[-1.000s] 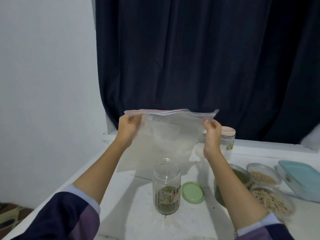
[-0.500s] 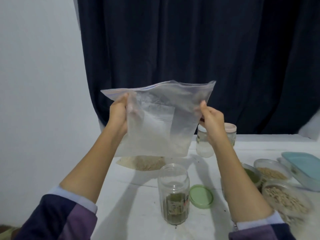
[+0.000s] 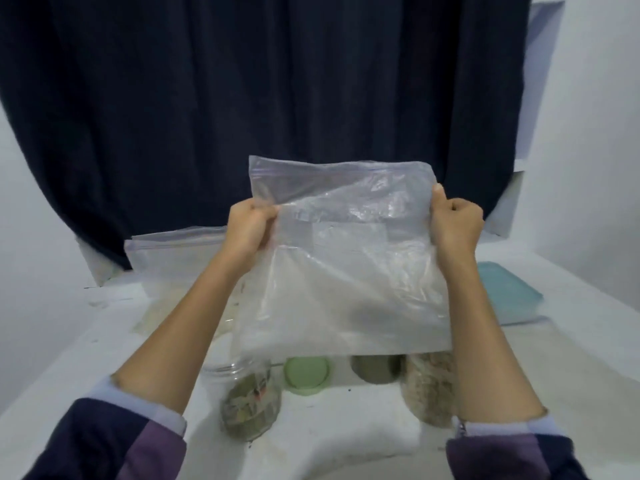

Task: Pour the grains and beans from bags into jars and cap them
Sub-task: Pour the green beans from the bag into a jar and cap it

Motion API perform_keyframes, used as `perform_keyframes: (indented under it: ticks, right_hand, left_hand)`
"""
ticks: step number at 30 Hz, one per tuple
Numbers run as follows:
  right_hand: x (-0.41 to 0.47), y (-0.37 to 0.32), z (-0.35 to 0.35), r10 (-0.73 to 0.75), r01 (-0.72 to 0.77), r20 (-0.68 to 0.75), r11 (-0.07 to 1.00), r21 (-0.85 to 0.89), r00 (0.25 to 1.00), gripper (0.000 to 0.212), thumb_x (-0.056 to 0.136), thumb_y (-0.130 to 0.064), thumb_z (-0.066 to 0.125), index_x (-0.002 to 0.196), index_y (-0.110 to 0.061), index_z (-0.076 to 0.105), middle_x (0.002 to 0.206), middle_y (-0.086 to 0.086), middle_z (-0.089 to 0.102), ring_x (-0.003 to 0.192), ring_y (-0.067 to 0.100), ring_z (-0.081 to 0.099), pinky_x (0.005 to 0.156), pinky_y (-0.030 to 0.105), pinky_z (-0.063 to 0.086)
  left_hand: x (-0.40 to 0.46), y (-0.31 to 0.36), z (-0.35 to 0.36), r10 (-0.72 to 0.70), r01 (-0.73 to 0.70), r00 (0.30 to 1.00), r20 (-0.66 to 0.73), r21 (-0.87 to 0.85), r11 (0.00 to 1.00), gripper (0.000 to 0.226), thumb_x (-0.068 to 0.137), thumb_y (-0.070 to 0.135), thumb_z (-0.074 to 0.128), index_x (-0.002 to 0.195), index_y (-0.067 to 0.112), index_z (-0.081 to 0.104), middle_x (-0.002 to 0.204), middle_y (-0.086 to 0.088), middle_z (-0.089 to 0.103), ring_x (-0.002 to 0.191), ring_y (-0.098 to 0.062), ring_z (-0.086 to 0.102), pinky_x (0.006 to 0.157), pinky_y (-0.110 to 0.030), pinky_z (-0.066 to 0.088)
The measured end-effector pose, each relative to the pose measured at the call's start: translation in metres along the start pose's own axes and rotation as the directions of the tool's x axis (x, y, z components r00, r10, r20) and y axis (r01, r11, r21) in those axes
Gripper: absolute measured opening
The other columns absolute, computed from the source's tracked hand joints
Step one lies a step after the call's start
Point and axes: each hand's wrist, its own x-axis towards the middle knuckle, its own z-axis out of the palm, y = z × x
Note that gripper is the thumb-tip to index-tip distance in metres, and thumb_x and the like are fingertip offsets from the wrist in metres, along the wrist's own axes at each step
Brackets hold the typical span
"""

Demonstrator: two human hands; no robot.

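A clear zip bag hangs in the air above the white table, and it looks empty. My left hand pinches its left edge near the top. My right hand grips its right edge. Below the bag stands an uncapped glass jar partly filled with green beans. A green lid lies flat just right of that jar. Further right the bag half hides a container of green beans and a container of pale grains.
A second zip bag with pale grains lies at the back left of the white table. A teal-lidded box sits at the right. A dark curtain hangs behind the table.
My view has tilted down and swung left. Both hands have shifted the bag to the right, over the containers, still gripping its two sides.
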Motion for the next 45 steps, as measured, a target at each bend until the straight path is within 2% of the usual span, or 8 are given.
perform_keyframes:
  ticks: [6, 11, 16, 20, 26, 33, 38, 45]
  right_hand:
    - [0.073, 0.036, -0.106, 0.085, -0.084, 0.042, 0.996, -0.018, 0.996, 0.005, 0.077, -0.010, 0.058, 0.073, -0.010, 0.061, 0.066, 0.008, 0.050, 0.049, 0.017, 0.035, 0.040, 0.019, 0.028]
    - [0.132, 0.082, -0.173, 0.065, -0.037, 0.134, 0.978, -0.204, 0.989, 0.013, 0.086, -0.007, 0.058, 0.075, -0.010, 0.064, 0.063, 0.005, 0.058, 0.036, 0.009, 0.036, 0.033, 0.014, 0.029]
    - [0.156, 0.160, -0.196, 0.151, -0.084, 0.158, 0.926, -0.367, 0.976, 0.011, 0.091, -0.017, 0.061, 0.082, -0.010, 0.063, 0.049, -0.002, 0.058, 0.026, 0.005, 0.037, 0.034, 0.016, 0.033]
    - [0.147, 0.217, -0.201, 0.228, -0.131, 0.172, 0.886, -0.444, 0.958, 0.015, 0.090, -0.018, 0.059, 0.089, -0.006, 0.066, 0.058, 0.004, 0.061, 0.043, 0.013, 0.050, 0.051, 0.029, 0.041]
    - [0.138, 0.248, -0.205, 0.267, -0.118, 0.187, 0.815, -0.568, 0.945, 0.019, 0.092, -0.023, 0.054, 0.094, -0.010, 0.068, 0.094, 0.019, 0.069, 0.088, 0.033, 0.062, 0.069, 0.030, 0.042]
    - [0.128, 0.244, -0.205, 0.228, -0.032, 0.092, 0.488, -0.872, 0.969, 0.027, 0.094, -0.013, 0.053, 0.116, 0.002, 0.053, 0.123, 0.021, 0.052, 0.115, 0.038, 0.049, 0.085, 0.040, 0.043]
    - [0.109, 0.235, -0.177, -0.136, 0.312, 0.286, 0.561, -0.767, 0.949, 0.023, 0.090, -0.005, 0.049, 0.107, 0.005, 0.061, 0.115, 0.024, 0.052, 0.110, 0.041, 0.045, 0.079, 0.044, 0.038]
    - [0.087, 0.277, -0.172, 0.100, 0.421, 0.496, 0.400, -0.814, 0.863, 0.032, 0.097, -0.023, 0.044, 0.122, -0.007, 0.056, 0.131, 0.015, 0.046, 0.123, 0.032, 0.039, 0.093, 0.040, 0.034]
  left_hand:
    - [-0.019, -0.002, 0.122, -0.046, 0.018, 0.989, 0.143, 0.188, 0.982, 0.025, 0.086, 0.006, 0.051, 0.062, 0.012, 0.047, 0.062, -0.003, 0.051, 0.053, -0.017, 0.048, 0.047, -0.023, 0.038]
    - [-0.044, -0.012, 0.202, -0.114, -0.044, 0.946, 0.304, 0.468, 0.882, 0.009, 0.091, 0.017, 0.057, 0.083, 0.017, 0.054, 0.070, -0.002, 0.065, 0.058, -0.015, 0.067, 0.059, -0.029, 0.056]
    - [-0.067, -0.025, 0.261, 0.026, -0.144, 0.987, 0.161, 0.784, 0.604, 0.055, 0.088, 0.027, 0.066, 0.128, 0.006, 0.037, 0.128, -0.013, 0.045, 0.119, -0.031, 0.045, 0.086, -0.040, 0.043]
    - [-0.098, -0.047, 0.315, 0.257, -0.369, 0.922, 0.290, 0.859, 0.356, 0.042, 0.091, 0.017, 0.059, 0.128, 0.008, 0.043, 0.133, -0.013, 0.038, 0.120, -0.030, 0.035, 0.089, -0.038, 0.038]
    - [-0.141, -0.122, 0.360, 0.103, -0.526, 0.851, 0.516, 0.838, 0.145, 0.037, 0.096, 0.025, 0.044, 0.128, 0.008, 0.048, 0.132, -0.012, 0.042, 0.124, -0.029, 0.038, 0.096, -0.039, 0.034]
    - [-0.176, -0.162, 0.361, 0.007, -0.509, 0.855, 0.519, 0.836, 0.207, 0.043, 0.082, 0.044, 0.050, 0.109, 0.014, 0.064, 0.116, -0.009, 0.061, 0.102, -0.026, 0.057, 0.081, -0.034, 0.047]
    - [-0.188, -0.171, 0.367, -0.066, -0.481, 0.852, 0.519, 0.827, 0.292, 0.052, 0.099, 0.038, 0.032, 0.141, 0.008, 0.032, 0.145, -0.015, 0.031, 0.129, -0.031, 0.031, 0.102, -0.042, 0.028]
    - [-0.177, -0.164, 0.374, -0.105, -0.421, 0.877, 0.469, 0.855, 0.302, 0.049, 0.099, 0.036, 0.032, 0.141, 0.012, 0.030, 0.138, -0.013, 0.038, 0.127, -0.029, 0.034, 0.098, -0.040, 0.033]
